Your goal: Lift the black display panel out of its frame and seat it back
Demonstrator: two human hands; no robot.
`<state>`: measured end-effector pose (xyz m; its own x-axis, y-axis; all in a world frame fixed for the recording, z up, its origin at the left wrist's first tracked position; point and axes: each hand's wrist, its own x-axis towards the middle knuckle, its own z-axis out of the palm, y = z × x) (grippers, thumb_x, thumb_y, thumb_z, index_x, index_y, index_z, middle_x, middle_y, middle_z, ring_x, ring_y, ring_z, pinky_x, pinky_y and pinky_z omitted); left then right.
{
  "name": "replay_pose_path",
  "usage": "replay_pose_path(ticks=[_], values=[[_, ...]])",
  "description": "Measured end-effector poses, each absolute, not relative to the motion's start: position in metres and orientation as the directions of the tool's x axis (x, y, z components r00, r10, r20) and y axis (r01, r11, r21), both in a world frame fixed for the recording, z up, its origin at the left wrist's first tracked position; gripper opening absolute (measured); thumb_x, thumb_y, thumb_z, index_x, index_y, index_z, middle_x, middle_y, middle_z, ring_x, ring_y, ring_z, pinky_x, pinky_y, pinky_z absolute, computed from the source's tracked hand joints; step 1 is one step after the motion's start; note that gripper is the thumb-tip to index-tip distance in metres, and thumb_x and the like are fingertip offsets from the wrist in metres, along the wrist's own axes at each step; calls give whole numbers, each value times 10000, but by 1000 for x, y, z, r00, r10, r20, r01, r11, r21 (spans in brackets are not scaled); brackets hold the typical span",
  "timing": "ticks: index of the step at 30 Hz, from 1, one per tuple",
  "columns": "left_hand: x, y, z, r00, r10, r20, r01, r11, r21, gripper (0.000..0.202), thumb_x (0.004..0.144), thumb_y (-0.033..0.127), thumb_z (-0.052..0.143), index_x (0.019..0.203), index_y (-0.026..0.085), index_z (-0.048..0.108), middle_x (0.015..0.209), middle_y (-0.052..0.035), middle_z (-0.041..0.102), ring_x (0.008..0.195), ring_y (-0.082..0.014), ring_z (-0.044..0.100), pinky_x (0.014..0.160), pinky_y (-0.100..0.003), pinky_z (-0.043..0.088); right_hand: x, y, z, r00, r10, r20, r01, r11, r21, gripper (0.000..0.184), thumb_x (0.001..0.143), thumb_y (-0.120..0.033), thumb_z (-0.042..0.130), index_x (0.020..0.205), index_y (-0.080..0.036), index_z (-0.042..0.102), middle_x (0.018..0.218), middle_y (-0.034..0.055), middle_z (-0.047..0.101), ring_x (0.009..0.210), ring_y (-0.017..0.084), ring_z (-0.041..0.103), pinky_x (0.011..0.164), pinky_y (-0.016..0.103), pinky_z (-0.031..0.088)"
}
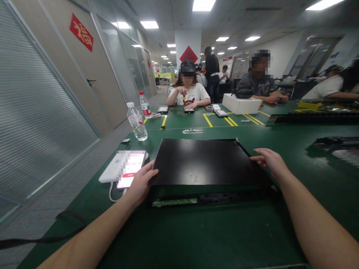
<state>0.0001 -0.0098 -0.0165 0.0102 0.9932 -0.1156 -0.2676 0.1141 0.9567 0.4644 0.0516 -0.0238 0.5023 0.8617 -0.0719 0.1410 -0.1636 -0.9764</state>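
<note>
A flat, glossy black screen panel (202, 162) lies tilted between my hands above the green table. My left hand (141, 183) is closed on its left edge, thumb on top and fingers partly hidden underneath. My right hand (270, 162) grips the right edge with its fingertips, the index finger stretched a little above. Under the near edge of the panel sits a dark frame (235, 196) with a narrow green circuit board (175, 202). The frame's side runs up along the panel's right edge.
Left of the panel are a lit phone (131, 170), a white device (108, 172) with a cable, and two water bottles (137, 123) (145, 106). Small white strips (192, 131) lie beyond the panel. Across the table a person (193, 91) handles a small drive; a white box (241, 104) stands nearby.
</note>
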Motion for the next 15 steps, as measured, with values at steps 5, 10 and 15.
replay_pose_path(ticks=[5, 10, 15], values=[[2, -9, -11, 38, 984, -176, -248, 180, 952, 582, 678, 222, 786, 1254, 183, 715, 1124, -77, 796, 1074, -315, 726, 797, -331, 581, 464, 53, -26, 498, 866, -45, 239, -187, -953, 246, 759, -375, 635, 915, -188, 671, 668, 81, 724, 514, 147, 549, 469, 243, 344], [3, -8, 2, 15, 976, -217, -246, 214, 945, 462, 661, 182, 768, 1123, 167, 773, 1109, -83, 799, 1084, -317, 720, 747, -308, 581, 466, 54, -30, 490, 871, -23, 328, -209, -921, 246, 779, -415, 608, 912, -220, 677, 710, 80, 736, 557, 172, 572, 503, 280, 385], [0, -5, 0, 5, 967, -253, -295, 243, 924, 423, 717, 146, 718, 1137, 131, 764, 1116, -110, 795, 1025, -297, 742, 669, -287, 576, 469, 54, -32, 468, 884, 28, 389, -177, -904, 306, 782, -446, 603, 934, -197, 697, 724, 97, 732, 570, 185, 597, 516, 296, 406]])
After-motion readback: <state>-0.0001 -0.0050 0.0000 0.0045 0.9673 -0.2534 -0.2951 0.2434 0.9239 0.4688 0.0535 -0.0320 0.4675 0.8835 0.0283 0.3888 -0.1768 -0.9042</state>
